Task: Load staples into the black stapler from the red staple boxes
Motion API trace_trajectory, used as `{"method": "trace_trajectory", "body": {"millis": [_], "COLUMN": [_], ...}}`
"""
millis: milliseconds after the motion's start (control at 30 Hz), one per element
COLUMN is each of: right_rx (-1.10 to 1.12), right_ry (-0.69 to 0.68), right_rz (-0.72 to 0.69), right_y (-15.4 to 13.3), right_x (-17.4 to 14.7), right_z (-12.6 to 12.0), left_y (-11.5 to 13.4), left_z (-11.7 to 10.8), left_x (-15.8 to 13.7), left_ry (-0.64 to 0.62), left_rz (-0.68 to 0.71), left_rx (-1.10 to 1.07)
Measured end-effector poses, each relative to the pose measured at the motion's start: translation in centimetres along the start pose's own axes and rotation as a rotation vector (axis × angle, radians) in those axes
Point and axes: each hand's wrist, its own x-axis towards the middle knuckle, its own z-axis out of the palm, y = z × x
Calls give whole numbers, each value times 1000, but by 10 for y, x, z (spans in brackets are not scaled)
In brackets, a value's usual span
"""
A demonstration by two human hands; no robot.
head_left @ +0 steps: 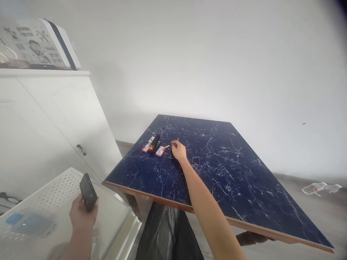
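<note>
My left hand [83,213] is wrapped round a black smartphone [88,193], held upright over the white surface to the left of the table. On the blue marbled table [217,159], my right hand [179,150] has its fingers curled together at the tips; what they hold, if anything, is too small to make out. Just left of those fingertips lies a small pale strip [167,147], beside a red-and-white box [160,151]. A black stapler [154,143] with an orange patch stands left of that box. Another red-and-white box [145,148] is partly hidden behind the stapler.
A clear plastic bottle with a blue cap [14,218] lies on the white perforated surface [58,189] at lower left. The white cabinet [54,115] carries a printed white case [40,45]. Clear plastic packaging [321,188] rests on the floor at right.
</note>
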Motion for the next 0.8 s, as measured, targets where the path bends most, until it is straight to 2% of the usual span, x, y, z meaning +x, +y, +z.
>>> {"method": "trace_trajectory", "body": {"millis": [133,233,467,600,800], "right_rx": [-16,-12,-20,-35,-48], "right_ry": [-5,-8,-15,-18,-15], "right_rz": [1,-2,6,2,-8], "right_y": [1,0,-1,1,3], "right_x": [0,-1,-2,-1,0], "right_z": [0,-1,-2,-1,1], "left_y": [27,45,70,83,82], "left_z": [11,22,46,55,59], "left_x": [-18,-26,-19,-24,-28], "left_ry": [-215,-296,-225,-233,-188], "left_rz": [-42,29,142,168,198], "left_rx": [-348,-392,-300,-288,-233]}}
